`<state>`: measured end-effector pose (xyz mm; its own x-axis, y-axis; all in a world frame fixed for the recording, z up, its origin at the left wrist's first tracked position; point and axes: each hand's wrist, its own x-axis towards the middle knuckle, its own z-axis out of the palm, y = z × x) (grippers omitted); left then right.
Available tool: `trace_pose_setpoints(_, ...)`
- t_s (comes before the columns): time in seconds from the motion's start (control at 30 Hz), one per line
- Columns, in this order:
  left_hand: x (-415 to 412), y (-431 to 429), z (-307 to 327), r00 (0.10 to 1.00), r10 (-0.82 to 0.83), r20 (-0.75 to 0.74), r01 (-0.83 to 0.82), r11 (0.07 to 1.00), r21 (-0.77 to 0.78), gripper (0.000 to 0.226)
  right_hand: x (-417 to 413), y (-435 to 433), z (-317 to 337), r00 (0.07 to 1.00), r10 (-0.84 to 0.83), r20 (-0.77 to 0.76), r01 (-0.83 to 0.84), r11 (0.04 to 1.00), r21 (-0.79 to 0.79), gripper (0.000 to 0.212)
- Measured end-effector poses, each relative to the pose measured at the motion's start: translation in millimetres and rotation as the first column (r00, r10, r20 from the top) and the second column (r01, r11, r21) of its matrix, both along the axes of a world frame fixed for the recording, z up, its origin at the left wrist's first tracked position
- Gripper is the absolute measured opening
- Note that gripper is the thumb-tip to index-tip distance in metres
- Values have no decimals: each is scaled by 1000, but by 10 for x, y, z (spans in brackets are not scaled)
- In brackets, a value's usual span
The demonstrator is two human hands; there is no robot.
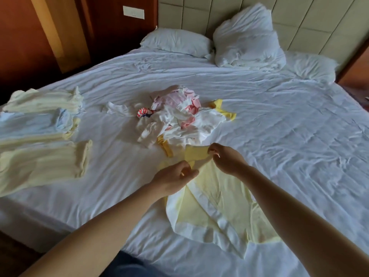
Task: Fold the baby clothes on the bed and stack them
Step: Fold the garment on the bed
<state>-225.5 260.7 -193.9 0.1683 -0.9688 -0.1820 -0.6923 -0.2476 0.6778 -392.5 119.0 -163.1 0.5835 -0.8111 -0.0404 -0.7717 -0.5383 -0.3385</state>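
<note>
1. Left hand (173, 177) and right hand (226, 161): bare, close together, not touching. The right sits at 2 o'clock from the left. Both are just below frame centre.
2. Grip: both hands pinch the top edge of the pale yellow garment (221, 204). Left fingers are curled on a small yellow fold. Right thumb and fingertips hold the cloth beside a deeper yellow sleeve part.
3. Garment: white trim along its edges. It spreads from the hands toward 5 o'clock, and its lower part lies creased on the white sheet (289, 126). Whether the pinched edge is lifted clear of the sheet cannot be told.
4. Unfolded pile (175, 118): at 12 o'clock from the hands, near them, its closest pieces just beside the garment's top. White, pink and yellow pieces, plus one red-and-white striped item.
5. Folded stacks (40, 126): at 9 to 10 o'clock, along the bed's left edge, well apart from the hands. Cream and pale blue pieces, overlapping.
6. Far end, 12 to 2 o'clock: white pillows (247, 39) against a padded headboard (311, 19).
</note>
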Motion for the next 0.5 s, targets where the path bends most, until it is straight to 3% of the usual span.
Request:
trace_pose_setpoints(0.1,-156,-42,9,999,47,5,-47,998,-47,35,-204,-34,-154,993,-118,-9,118,991,61,39)
trace_pose_setpoints(0.2,-222,-89,-49,992,8,125,-12,1000,28,32,-347,-61,-297,982,-186,-34,189,975,121,45)
trace_pose_setpoints(0.4,-303,-95,-190,993,-14,120,0,993,119,38,-389,-9,-443,972,-181,-152,201,972,126,54)
trace_pose_setpoints(0.5,-357,-134,-260,991,-17,132,5,996,86,25,-409,11,-501,972,-154,-178,176,978,112,68)
